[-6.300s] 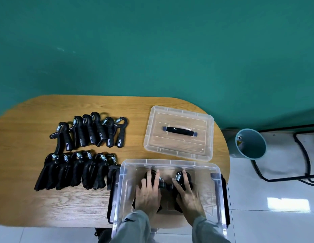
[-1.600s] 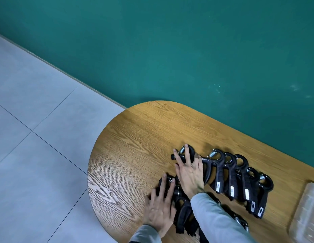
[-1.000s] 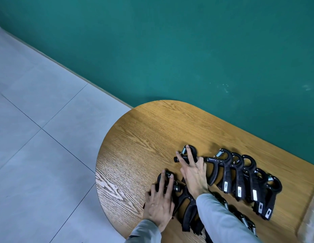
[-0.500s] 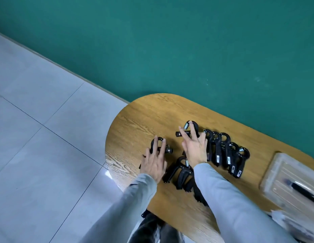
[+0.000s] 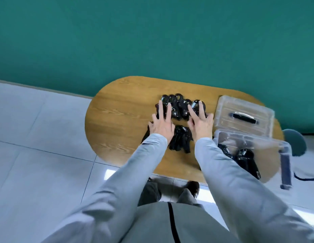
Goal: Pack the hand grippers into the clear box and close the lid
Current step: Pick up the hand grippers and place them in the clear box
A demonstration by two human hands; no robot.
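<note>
- On the wooden desk, two clusters of black hand grippers lie just left of the clear box: a far row and a near cluster.
- Left hand: fingers extended over the left end of the far row, with a black handle showing below the palm. It appears to hold one gripper, though the blur leaves the grasp itself unclear.
- Right hand: fingers laid over a gripper with a metal spring at the right end of the far row. Whether it grasps or only covers that gripper cannot be told.
- Step in hand (judged): carry one gripper per hand to the box.
  - Hold each by the handles, not the spring head, so neighbours are not dragged along.
  - Lift clear of the row before moving right, and pass over the box wall rather than against it.
  - Lay each flat beside those already inside, handles parallel, to save room.
- Counts:
  - Clear box: one, open, at the near right edge of the desk.
  - Lid: one, flat on the desk behind the box, dark handle up.
  - Packed grippers: two visible inside, one partly hidden by the right sleeve.
  - Loose grippers: too overlapped and blurred to count exactly (several in each cluster).
</note>
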